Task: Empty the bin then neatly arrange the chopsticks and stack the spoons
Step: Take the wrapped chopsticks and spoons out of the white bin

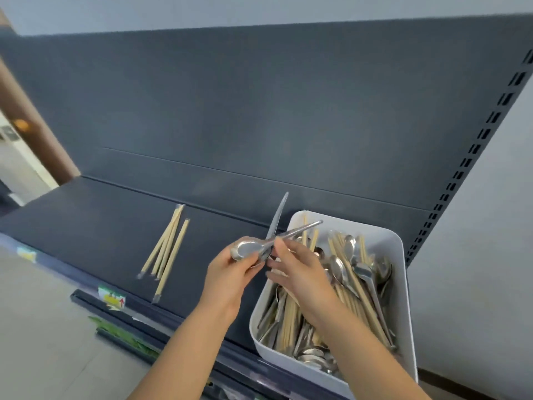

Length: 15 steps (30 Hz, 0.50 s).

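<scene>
A white bin (399,249) sits at the right end of a dark shelf (101,226), holding several metal spoons and wooden chopsticks (354,287) in a jumble. My left hand (230,275) grips the bowls of two metal spoons (251,249) just left of the bin; one handle points up and back, the other slants right over the bin. My right hand (300,272) pinches the slanting spoon's handle near the bowl, above the bin's near left corner. Several wrapped chopsticks (167,249) lie together on the shelf to the left.
A dark back panel (259,111) rises behind the shelf, with a slotted upright (473,157) at its right edge. The shelf's front rail (115,301) carries label stickers. Grey floor lies at the lower left, and a pale wall stands to the right.
</scene>
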Available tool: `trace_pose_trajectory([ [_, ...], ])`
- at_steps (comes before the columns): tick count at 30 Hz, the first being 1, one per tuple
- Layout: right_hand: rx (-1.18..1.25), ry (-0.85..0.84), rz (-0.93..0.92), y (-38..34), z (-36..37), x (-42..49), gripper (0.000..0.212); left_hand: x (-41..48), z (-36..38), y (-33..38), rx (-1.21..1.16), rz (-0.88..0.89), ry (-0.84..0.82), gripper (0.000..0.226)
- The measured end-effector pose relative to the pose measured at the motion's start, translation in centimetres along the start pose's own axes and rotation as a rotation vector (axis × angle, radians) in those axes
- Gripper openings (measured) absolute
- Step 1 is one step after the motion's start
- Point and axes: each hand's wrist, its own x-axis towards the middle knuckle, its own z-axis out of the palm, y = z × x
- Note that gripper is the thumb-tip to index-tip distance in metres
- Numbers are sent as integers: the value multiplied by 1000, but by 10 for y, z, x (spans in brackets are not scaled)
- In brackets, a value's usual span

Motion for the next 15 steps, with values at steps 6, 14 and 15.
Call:
trace_pose_trajectory([
  [6, -86, 9, -50, 6, 53, 14, 16, -1, -48, 12, 224, 17, -27, 46],
  [14, -231, -97, 8, 30, 192, 28, 16, 20, -187, 76, 459, 48, -165, 25],
  [15, -228, -103, 24, 37, 215, 32, 15, 26, -212, 84, 421, 18, -154, 24],
])
